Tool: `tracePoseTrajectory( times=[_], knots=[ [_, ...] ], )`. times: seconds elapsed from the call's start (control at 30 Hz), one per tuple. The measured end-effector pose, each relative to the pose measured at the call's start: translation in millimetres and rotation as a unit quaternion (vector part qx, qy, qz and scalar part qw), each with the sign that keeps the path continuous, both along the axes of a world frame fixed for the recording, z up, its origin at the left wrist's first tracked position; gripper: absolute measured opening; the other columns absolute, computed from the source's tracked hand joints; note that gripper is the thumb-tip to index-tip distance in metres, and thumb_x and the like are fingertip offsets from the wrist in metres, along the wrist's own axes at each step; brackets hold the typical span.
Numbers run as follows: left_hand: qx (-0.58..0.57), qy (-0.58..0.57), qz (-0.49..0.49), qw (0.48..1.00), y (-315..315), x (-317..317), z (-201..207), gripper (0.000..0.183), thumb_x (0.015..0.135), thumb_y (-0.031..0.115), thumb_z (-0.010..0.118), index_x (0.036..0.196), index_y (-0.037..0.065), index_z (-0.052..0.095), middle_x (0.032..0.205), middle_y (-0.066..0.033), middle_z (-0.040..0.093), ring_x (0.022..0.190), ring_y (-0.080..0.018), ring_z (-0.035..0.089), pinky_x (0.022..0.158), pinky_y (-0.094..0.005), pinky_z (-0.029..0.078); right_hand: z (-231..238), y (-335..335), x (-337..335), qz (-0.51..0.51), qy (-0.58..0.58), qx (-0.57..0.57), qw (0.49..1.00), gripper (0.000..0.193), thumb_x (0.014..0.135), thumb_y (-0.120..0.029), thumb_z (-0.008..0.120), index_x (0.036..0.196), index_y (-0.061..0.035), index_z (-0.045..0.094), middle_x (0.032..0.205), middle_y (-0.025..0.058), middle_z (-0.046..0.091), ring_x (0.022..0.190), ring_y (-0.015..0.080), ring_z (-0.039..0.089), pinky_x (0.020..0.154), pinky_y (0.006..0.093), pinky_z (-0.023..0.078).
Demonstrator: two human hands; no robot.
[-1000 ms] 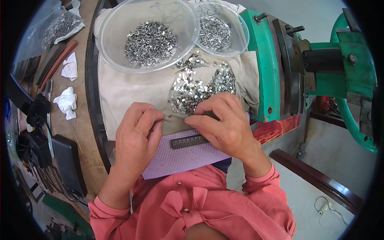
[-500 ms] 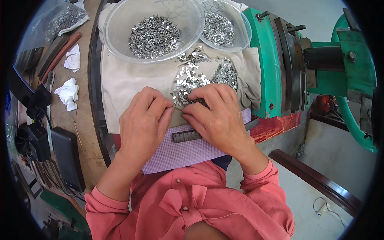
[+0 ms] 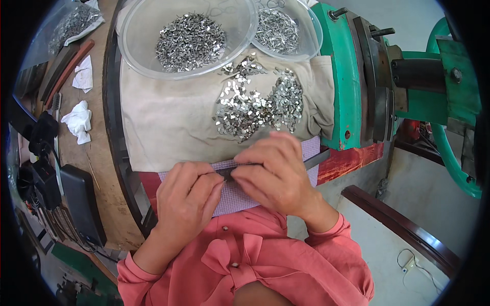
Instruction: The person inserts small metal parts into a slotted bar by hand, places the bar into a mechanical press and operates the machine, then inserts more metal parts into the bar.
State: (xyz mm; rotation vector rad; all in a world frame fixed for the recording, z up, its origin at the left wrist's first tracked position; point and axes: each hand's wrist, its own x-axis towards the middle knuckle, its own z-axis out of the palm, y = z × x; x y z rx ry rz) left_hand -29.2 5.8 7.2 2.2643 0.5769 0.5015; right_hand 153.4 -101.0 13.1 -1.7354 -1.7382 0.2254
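Both hands are over a dark slotted metal bar point(image 3: 317, 159) lying on a purple checked cloth point(image 3: 306, 147). Its slotted end is mostly covered by my fingers. My left hand point(image 3: 188, 196) is closed in a pinch at the bar's left end; whatever sits between the fingertips is too small to make out. From the right, my right hand point(image 3: 275, 176) is pinched over the slotted part, its fingertips almost meeting the left ones. Beyond the hands, a loose pile of small shiny metal pieces point(image 3: 260, 108) lies on a beige cloth point(image 3: 163, 122).
A large clear plastic bowl point(image 3: 133, 48) and a smaller one point(image 3: 317, 38) hold more small metal parts at the back. On the right stands a green machine vise point(image 3: 347, 102). The wooden bench point(image 3: 102, 168) at left carries crumpled white tissue point(image 3: 77, 121) and a black case point(image 3: 82, 204).
Both hands have come back toward my body, from the pile's near edge to the slotted bar. The pile is now uncovered, and the view has shifted slightly.
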Motion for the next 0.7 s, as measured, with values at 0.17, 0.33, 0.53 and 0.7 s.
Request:
tracePoseTrajectory(
  times=[0.17,0.33,0.53,0.7],
  knots=[
    [0.016,-0.003,0.003,1.0,-2.6,1.2,-3.4,0.019,0.075,0.003,0.077,0.09,0.004,0.066,0.094,-0.0072,0.062,0.079,-0.0272,0.059,0.066,-0.0385,0.048,-4.5,-6.2,-5.3,0.006,-0.01,-0.033,0.999,0.024,0.068,-0.013,0.084,0.089,-0.0148,0.074,0.105,-0.0016,0.068,0.099,0.0222,0.062,0.099,0.0474,0.043],
    [0.018,-0.014,0.009,1.0,-3.3,1.8,-7.6,0.019,0.075,0.002,0.077,0.09,0.004,0.066,0.093,-0.0072,0.063,0.08,-0.0271,0.059,0.067,-0.0386,0.048,-1.9,-7.9,-0.9,-0.021,0.0,-0.045,0.999,0.024,0.068,-0.015,0.085,0.091,-0.0161,0.076,0.101,-0.0014,0.068,0.099,0.0219,0.062,0.1,0.0475,0.042],
    [0.008,-0.019,0.006,1.0,-3.2,2.7,-8.4,0.028,0.07,-0.004,0.078,0.094,0.003,0.065,0.094,-0.01,0.063,0.081,-0.0296,0.06,0.068,-0.0388,0.047,-3.2,-13.8,3.7,-0.039,0.0,-0.045,0.998,0.025,0.068,-0.018,0.086,0.091,-0.0166,0.076,0.1,-0.0009,0.068,0.098,0.0219,0.062,0.099,0.0478,0.042],
    [0.003,-0.018,0.007,1.0,-4.7,5.8,-7.5,0.029,0.07,-0.002,0.079,0.095,0.004,0.065,0.094,-0.0097,0.063,0.08,-0.0296,0.06,0.068,-0.0393,0.047,-2.5,-12.5,-2.8,-0.044,-0.015,-0.035,0.998,0.024,0.069,-0.017,0.086,0.091,-0.0171,0.076,0.099,-0.0014,0.068,0.097,0.0212,0.063,0.101,0.0479,0.041]
  ],
)
